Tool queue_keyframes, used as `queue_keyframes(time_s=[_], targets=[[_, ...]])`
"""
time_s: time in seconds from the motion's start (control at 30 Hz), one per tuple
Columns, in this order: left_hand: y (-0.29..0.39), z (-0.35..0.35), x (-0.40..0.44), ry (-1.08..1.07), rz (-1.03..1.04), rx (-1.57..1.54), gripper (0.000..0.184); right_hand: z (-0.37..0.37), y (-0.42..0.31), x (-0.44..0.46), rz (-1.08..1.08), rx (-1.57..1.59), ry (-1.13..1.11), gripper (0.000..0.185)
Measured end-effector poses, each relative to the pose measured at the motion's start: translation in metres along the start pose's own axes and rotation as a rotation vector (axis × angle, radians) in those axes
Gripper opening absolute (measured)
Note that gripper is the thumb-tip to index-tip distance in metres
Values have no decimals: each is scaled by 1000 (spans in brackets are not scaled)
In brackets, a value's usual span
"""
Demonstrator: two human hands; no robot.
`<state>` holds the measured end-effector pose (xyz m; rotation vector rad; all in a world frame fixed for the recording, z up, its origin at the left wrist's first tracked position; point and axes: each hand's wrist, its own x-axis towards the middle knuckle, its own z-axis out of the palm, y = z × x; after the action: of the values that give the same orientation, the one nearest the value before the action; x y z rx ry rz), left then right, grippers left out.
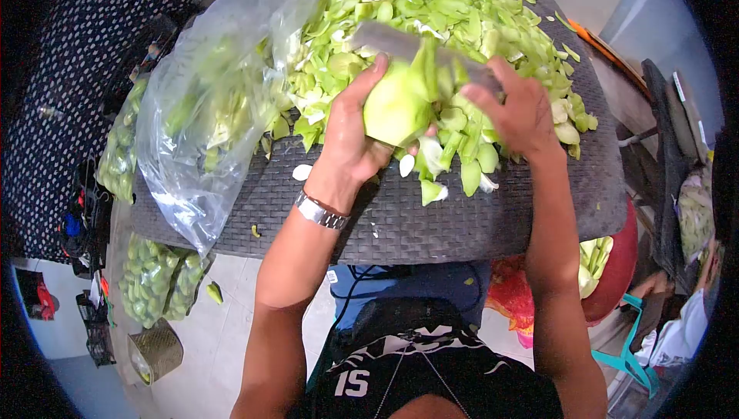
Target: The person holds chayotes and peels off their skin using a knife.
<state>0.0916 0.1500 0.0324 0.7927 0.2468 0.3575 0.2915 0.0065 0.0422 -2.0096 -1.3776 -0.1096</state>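
Note:
My left hand (348,128) is closed around a large pale green fruit or vegetable (396,108), holding it just above the near side of the pile. Its exact kind I cannot make out. In my right hand (517,109), blurred by motion, is a knife with a broad grey blade (383,40), which reaches left across the top of the green piece. A pale green strip (425,68) stands up beside the blade. Behind and under both hands lies a big heap of green slices and peelings (454,3), with white bits among them.
The heap rests on a dark woven table (462,222). A clear plastic bag with green pieces (208,111) lies at the left. Filled bags (146,280) and a woven basket (156,352) stand on the floor. A red tub (622,265) is below the right edge.

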Motion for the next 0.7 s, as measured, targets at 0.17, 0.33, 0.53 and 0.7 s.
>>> queue_keyframes(time_s=[0.17, 0.33, 0.53, 0.7], targets=[[3, 10, 0, -12, 25, -93, 59, -8, 41, 13, 348, 296, -80, 59], [-2, 17, 3, 180, 116, -158, 60, -29, -16, 7, 690, 805, -562, 55], [-13, -3, 6, 242, 199, -202, 47, 21, -43, -22, -197, 278, -143, 52], [-15, 3, 7, 118, 139, -172, 59, 25, -55, -31, -283, 123, -124, 52]])
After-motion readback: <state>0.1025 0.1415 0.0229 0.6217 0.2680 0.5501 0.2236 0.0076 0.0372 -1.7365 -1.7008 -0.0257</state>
